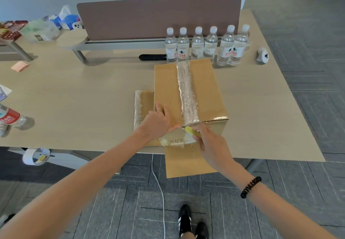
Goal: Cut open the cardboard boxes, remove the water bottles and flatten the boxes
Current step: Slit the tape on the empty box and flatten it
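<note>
Slitting the cardboard box (201,89) at the table's (74,93) near edge.
Left hand (158,121) presses flat on its top, thumb just beside the yellow cutter (192,131) the right hand (207,143) grips; a slip leftward could nick it.

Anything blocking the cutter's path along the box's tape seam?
Nothing visible. The right hand holds the yellow cutter at the near end of the tape strip, which runs bare to the far edge. The left hand presses the box left of it.
</note>
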The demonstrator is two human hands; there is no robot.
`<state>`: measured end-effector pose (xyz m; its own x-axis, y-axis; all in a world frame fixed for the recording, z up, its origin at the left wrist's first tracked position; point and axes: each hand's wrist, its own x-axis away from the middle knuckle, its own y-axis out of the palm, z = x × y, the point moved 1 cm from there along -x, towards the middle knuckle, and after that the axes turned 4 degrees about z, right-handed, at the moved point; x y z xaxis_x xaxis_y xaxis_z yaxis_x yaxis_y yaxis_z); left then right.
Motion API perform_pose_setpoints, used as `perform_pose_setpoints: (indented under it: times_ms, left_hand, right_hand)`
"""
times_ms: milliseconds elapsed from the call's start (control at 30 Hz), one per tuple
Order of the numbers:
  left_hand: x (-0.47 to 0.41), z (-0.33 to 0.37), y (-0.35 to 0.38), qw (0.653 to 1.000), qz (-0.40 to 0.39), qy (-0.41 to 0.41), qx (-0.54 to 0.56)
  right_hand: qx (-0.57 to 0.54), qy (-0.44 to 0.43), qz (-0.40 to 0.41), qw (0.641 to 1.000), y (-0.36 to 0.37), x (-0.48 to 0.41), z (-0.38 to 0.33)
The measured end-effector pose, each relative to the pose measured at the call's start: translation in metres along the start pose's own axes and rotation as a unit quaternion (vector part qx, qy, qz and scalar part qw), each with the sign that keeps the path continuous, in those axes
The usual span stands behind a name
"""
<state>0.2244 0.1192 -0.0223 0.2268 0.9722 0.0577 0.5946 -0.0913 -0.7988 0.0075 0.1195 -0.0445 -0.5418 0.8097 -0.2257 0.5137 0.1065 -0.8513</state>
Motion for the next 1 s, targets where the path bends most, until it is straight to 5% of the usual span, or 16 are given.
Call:
perform_pose_setpoints:
  times_ms: [333,1000]
  left_hand:
    - [-0.003,0.005,0.003,1.0,0.021,-0.004,0.0]
    - [-0.011,0.012,0.009,0.999,0.044,0.007,0.018]
  right_hand:
    - [0.007,0.035,0.101,0.994,0.008,0.005,-0.011]
    - [0.047,0.001,0.111,0.993,-0.02,-0.003,0.035]
